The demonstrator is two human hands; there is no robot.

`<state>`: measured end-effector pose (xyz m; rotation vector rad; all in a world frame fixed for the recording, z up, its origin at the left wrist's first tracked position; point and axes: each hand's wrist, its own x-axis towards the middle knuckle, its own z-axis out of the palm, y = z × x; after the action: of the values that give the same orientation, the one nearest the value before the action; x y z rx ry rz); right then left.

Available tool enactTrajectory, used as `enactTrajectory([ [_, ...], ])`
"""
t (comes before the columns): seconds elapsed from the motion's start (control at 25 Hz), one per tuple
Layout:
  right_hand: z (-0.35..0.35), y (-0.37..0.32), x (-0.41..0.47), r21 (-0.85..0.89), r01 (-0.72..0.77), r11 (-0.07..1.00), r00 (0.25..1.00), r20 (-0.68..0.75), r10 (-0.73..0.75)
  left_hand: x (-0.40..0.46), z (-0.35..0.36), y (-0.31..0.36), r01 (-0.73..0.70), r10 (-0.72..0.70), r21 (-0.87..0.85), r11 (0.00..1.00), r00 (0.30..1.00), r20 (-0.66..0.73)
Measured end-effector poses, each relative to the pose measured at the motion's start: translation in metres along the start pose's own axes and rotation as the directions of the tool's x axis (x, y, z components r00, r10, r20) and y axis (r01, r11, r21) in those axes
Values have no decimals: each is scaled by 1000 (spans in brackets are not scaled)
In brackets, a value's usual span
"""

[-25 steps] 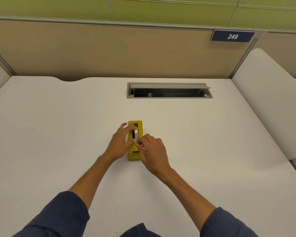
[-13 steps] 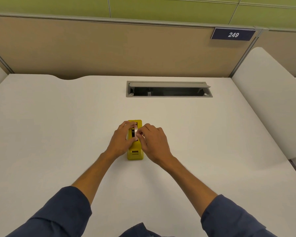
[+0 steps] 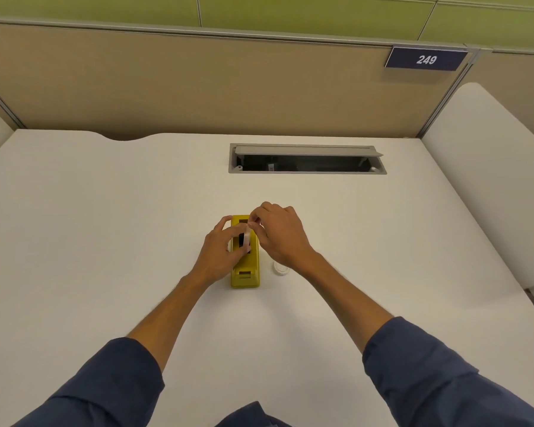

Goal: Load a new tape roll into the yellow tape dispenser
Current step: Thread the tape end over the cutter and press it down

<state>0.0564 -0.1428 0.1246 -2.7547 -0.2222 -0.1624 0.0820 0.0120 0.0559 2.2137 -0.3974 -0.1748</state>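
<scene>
Yellow tape dispenser (image 3: 245, 274) sits between the hands, left hand (image 3: 219, 257) pinching the tape roll (image 3: 246, 237) in its well, right hand (image 3: 278, 234) pinching the roll's top; seating seems unfinished.

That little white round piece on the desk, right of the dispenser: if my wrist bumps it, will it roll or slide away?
The small white round piece looks to lie flat on the desk, so it would more likely slide than roll. It looks small and thin, probably light, so a nudge from the right hand above it could shift it easily.
</scene>
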Motion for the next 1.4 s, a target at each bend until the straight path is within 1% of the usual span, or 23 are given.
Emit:
enactTrajectory([
  [0.2,4,5,12,28,-27,999,1000,10,27,2,1,1,34,-34,-4,999,999,8],
  [0.4,6,8,21,15,-26,1000,999,31,25,4,-3,3,-4,4,-59,998,1000,-5],
  [0.56,9,9,24,25,-33,999,999,34,32,6,-1,0,44,-44,5,999,999,-15],
  [0.72,11,11,25,19,-28,999,999,35,28,5,1,-1,104,-104,21,994,995,-4],
  [0.84,12,11,25,15,-20,1000,999,29,20,4,-1,3,99,-99,-13,995,995,-5],
  [1.0,14,11,26,11,-18,1000,1000,26,18,3,-3,8,54,-57,-77,996,998,-28],
  [1.12,15,12,27,5,-19,1000,999,34,18,2,-5,10,56,-60,-102,993,998,-33],
  [1.24,16,12,28,-1,-14,1000,999,43,14,1,-7,13,47,-52,-172,984,998,-25],
  [1.32,18,14,28,-6,-15,1000,999,51,15,1,-7,13,62,-67,-191,980,998,-20],
  [1.4,20,14,29,-9,-17,1000,998,61,17,3,-6,12,107,-114,-171,980,993,-32],
])
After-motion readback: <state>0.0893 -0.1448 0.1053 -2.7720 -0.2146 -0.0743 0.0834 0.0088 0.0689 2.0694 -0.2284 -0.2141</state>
